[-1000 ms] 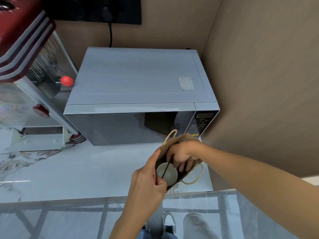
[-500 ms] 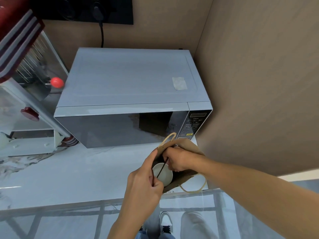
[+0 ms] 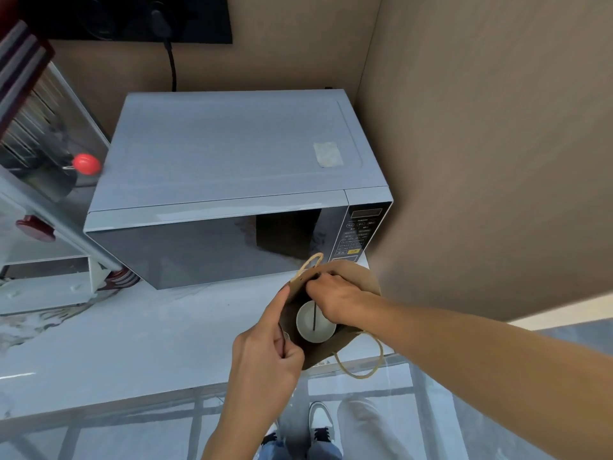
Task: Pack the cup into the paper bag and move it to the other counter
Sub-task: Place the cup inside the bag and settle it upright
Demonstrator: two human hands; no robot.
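A brown paper bag (image 3: 361, 277) with twine handles stands open on the marble counter, just in front of the microwave's right corner. A white cup (image 3: 306, 323) with a dark straw sits upright inside it. My left hand (image 3: 265, 356) pinches the bag's near-left rim and holds the mouth open. My right hand (image 3: 335, 302) reaches into the bag from the right, fingers curled at the far rim beside the cup; what they grip is hidden. One handle loop (image 3: 360, 368) hangs over the counter's front edge.
A grey microwave (image 3: 232, 167) fills the back of the white marble counter (image 3: 132, 343). A red and white machine (image 3: 39, 200) stands at the left. A brown wall (image 3: 491, 154) closes the right side. Below the counter edge, shoes show on the floor.
The cup sits lower and more centred in the bag. My right hand has shifted from over the cup toward the bag's far rim. The left hand keeps its pinch.
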